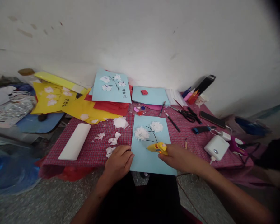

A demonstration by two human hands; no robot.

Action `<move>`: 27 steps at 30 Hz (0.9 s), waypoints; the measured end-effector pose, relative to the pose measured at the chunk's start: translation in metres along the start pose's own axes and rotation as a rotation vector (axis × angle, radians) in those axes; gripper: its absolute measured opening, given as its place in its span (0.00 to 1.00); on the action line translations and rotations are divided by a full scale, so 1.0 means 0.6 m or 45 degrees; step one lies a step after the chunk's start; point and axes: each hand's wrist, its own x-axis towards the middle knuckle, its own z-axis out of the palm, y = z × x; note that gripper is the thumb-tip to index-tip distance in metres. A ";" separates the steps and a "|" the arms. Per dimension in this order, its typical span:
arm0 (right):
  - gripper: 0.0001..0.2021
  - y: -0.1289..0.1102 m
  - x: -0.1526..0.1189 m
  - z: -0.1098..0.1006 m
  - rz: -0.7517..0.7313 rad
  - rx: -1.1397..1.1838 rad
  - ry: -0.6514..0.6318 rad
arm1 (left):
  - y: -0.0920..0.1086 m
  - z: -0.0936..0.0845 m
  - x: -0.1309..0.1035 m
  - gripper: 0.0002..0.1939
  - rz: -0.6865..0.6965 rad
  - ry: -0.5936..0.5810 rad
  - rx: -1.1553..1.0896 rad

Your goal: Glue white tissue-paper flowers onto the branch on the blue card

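Observation:
My right hand (177, 155) grips a yellow hot glue gun (160, 147), its nozzle pointing left just over a light blue sheet of paper (151, 161). A small orange light glows on the gun. Two white paper flowers (142, 133) are on the sheet, joined by dark drawn stems (154, 134). At the sheet's left edge is my left hand (119, 161), with bent fingers and thumb closed against that edge; its fingertips are partly hidden. Beside this hand lie white paper scraps (110, 151) and crumpled white pieces (114, 139).
A white folded paper (75, 141) lies at left. Behind stands a finished blue flower picture (112, 87) beside yellow sheets (53, 98). Scissors (186, 115), a striped pencil (172, 122), a blue-handled cutter (202, 129) and a white charger box (216, 147) lie right. The glue gun's cord (185, 191) hangs below the table.

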 end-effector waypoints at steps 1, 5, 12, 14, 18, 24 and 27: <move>0.11 -0.003 0.002 -0.001 -0.004 -0.021 0.011 | 0.000 0.000 0.000 0.07 -0.003 -0.002 -0.001; 0.12 -0.024 0.000 -0.013 0.008 -0.313 -0.006 | 0.001 0.000 -0.001 0.07 -0.002 0.008 -0.011; 0.16 0.000 -0.060 -0.058 0.024 0.023 0.053 | 0.002 0.000 -0.002 0.07 -0.014 -0.001 -0.008; 0.17 0.039 -0.073 -0.045 0.123 0.440 0.093 | 0.002 0.000 -0.001 0.06 -0.018 0.000 -0.009; 0.17 0.123 -0.066 0.004 0.195 1.228 0.191 | 0.003 -0.002 0.000 0.06 0.011 0.039 -0.028; 0.12 0.204 -0.036 0.038 0.131 1.859 0.322 | 0.025 -0.032 -0.026 0.03 0.132 0.149 -0.058; 0.10 0.227 -0.035 0.045 0.078 2.013 0.347 | 0.021 -0.054 -0.043 0.07 0.088 0.270 0.100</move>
